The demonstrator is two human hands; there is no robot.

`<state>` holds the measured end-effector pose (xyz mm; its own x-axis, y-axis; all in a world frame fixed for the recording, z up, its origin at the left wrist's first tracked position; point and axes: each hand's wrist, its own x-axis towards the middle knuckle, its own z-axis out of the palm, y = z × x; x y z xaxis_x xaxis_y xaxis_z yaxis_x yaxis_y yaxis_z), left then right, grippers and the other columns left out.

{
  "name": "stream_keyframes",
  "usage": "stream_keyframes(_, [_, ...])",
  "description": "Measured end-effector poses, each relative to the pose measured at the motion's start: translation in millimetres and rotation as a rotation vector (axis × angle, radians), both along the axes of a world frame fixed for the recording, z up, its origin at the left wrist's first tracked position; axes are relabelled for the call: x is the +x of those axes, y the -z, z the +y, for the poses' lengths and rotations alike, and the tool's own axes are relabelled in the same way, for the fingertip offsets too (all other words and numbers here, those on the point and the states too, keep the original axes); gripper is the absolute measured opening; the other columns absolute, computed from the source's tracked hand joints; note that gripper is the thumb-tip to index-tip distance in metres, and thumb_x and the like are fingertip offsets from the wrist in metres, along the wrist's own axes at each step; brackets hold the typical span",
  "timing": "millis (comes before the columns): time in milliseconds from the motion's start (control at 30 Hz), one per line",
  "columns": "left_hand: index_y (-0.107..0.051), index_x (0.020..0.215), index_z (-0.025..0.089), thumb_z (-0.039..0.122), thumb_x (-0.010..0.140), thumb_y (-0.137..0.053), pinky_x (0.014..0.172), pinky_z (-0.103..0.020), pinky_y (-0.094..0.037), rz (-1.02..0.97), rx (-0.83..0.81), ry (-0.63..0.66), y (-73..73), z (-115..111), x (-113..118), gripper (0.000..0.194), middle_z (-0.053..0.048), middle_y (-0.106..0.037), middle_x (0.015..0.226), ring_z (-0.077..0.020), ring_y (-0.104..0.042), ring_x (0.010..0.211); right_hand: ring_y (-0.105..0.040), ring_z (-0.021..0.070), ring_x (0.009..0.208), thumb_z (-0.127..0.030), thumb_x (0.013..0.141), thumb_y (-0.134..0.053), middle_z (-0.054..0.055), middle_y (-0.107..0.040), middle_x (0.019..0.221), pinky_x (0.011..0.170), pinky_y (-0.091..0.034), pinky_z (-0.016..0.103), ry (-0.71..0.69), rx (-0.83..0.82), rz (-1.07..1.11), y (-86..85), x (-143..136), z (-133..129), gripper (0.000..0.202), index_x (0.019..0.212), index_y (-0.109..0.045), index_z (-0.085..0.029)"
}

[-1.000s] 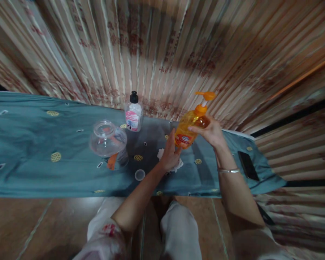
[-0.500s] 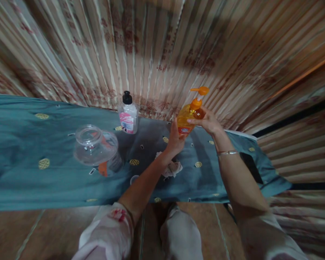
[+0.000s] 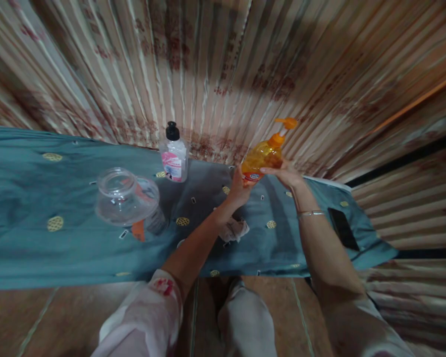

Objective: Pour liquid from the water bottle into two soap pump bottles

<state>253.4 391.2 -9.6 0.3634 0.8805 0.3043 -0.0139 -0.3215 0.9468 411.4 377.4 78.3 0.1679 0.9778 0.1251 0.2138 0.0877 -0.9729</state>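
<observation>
An orange pump bottle (image 3: 263,156) is held up above the table, its orange pump leaning to the upper right. My left hand (image 3: 238,189) grips the bottle near its base on the left side. Around the right side of the same bottle, my right hand (image 3: 285,173) is closed, with the thumb across the front. Below the bottle, a crumpled pale cloth (image 3: 235,230) lies on the table, partly behind my left forearm.
A clear bottle with a black pump and pink label (image 3: 174,161) stands at the table's back. To its left is a large clear plastic jar (image 3: 128,201). A dark flat phone-like object (image 3: 342,228) lies at right on the green tablecloth (image 3: 18,198). Pleated curtains hang behind.
The orange bottle has tilted further to the right, its pump moving rightward. My right hand has shifted slightly lower along it. The view has shifted slightly.
</observation>
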Motion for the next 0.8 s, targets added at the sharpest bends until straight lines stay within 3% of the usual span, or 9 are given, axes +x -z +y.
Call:
stream_keyframes(100, [-0.035,0.152,0.018,0.010,0.081,-0.057,0.127,-0.056,-0.025,0.008,-0.011,0.009,3.4,6,0,0.075,-0.016,-0.046,0.156,-0.0316,-0.039,0.150,-0.070,0.0255,0.110,-0.033,0.048,-0.086,0.006,-0.076,0.112,0.108,-0.051,0.049,0.069,-0.040,0.028,25.5,-10,-3,0.060,0.103,-0.066,-0.023])
stream_keyframes(200, [-0.032,0.155,0.020,0.006,0.079,-0.056,0.128,-0.055,-0.022,0.008,-0.005,0.018,7.6,7,2,0.080,-0.015,-0.042,0.160,-0.0304,-0.035,0.152,-0.070,0.0252,0.105,-0.032,0.053,-0.077,0.003,-0.076,0.108,0.098,-0.058,0.050,0.154,-0.077,0.022,40.2,-15,-3,0.056,0.108,-0.064,-0.026])
stream_keyframes(500, [-0.032,0.156,0.017,-0.003,0.072,-0.052,0.129,-0.059,-0.021,0.005,-0.017,0.043,18.4,-25,6,0.088,-0.016,-0.038,0.160,-0.0351,-0.033,0.152,-0.073,0.0249,0.089,-0.026,0.052,-0.074,0.001,-0.078,0.090,0.091,-0.061,0.048,0.117,-0.142,-0.022,30.9,-2,-26,0.055,0.106,-0.064,-0.025])
stream_keyframes(667, [-0.039,0.153,0.022,-0.005,0.071,-0.052,0.129,-0.060,-0.026,-0.014,0.008,0.051,16.8,-28,6,0.088,-0.009,-0.043,0.158,-0.0342,-0.034,0.151,-0.072,0.0226,0.086,-0.025,0.053,-0.072,-0.002,-0.077,0.091,0.092,-0.060,0.049,0.135,-0.144,-0.040,36.3,0,-28,0.055,0.108,-0.063,-0.026])
stream_keyframes(800, [-0.035,0.155,0.027,-0.003,0.071,-0.055,0.129,-0.059,-0.028,-0.027,0.032,0.028,14.1,-39,-1,0.092,-0.007,-0.039,0.161,-0.0334,-0.033,0.152,-0.072,0.0227,0.093,-0.025,0.053,-0.073,-0.002,-0.077,0.093,0.099,-0.057,0.050,0.173,-0.106,-0.037,43.3,-1,-25,0.058,0.110,-0.062,-0.027])
